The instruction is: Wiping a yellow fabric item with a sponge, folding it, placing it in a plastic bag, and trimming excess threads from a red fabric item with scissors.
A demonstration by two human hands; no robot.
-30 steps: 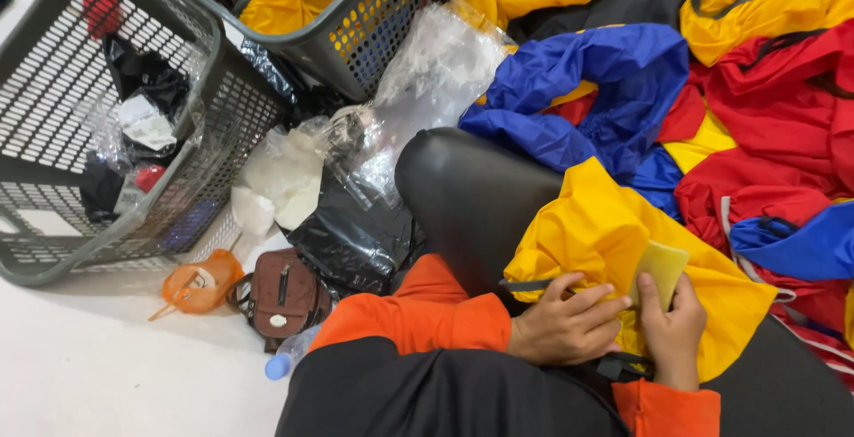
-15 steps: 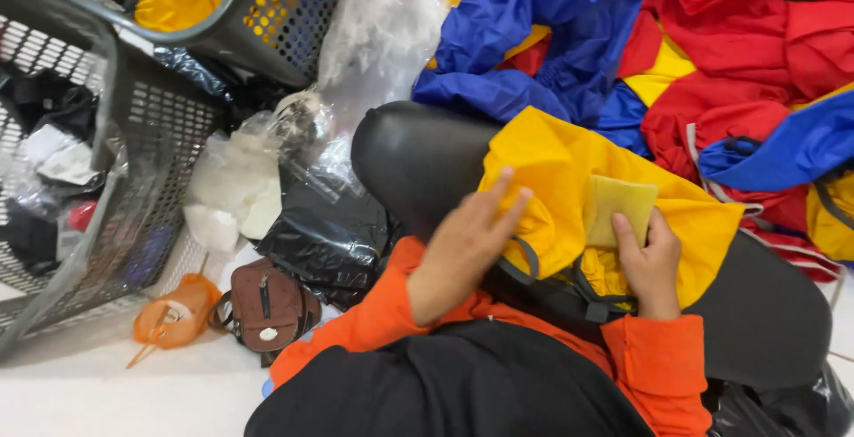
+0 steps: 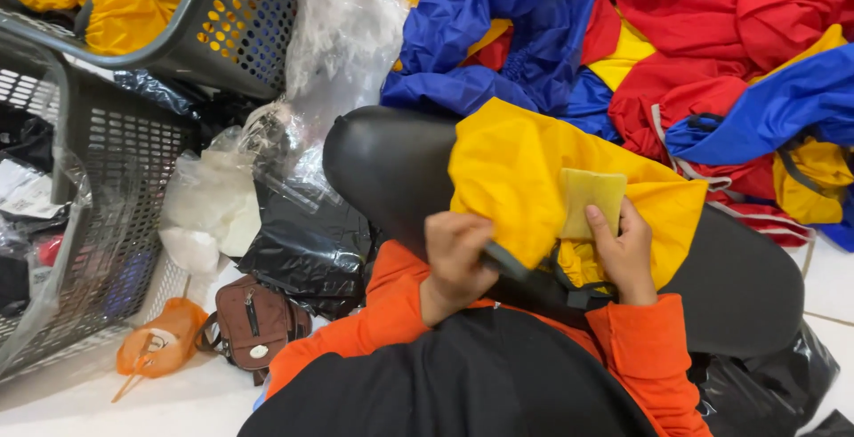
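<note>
A yellow garment [image 3: 525, 170] with black straps lies draped over a black rounded cushion [image 3: 382, 165] on my lap. My left hand [image 3: 455, 259] grips the garment's lower edge at a black strap. With fingers pressed down, my right hand [image 3: 623, 254] holds a small yellow sponge pad [image 3: 591, 198] flat against the yellow cloth. Both of my sleeves are orange.
A heap of red, blue and yellow garments [image 3: 694, 54] fills the upper right. Two grey plastic laundry baskets [image 3: 213, 36] stand at the upper left, one holding yellow cloth. Clear and black plastic bags [image 3: 307, 223], a small brown bag [image 3: 253, 321] and an orange pouch [image 3: 160, 343] lie on the white floor.
My left hand has dropped from the top of the yellow cloth to its lower edge and closed on it. The right hand keeps the sponge pressed on the cloth.
</note>
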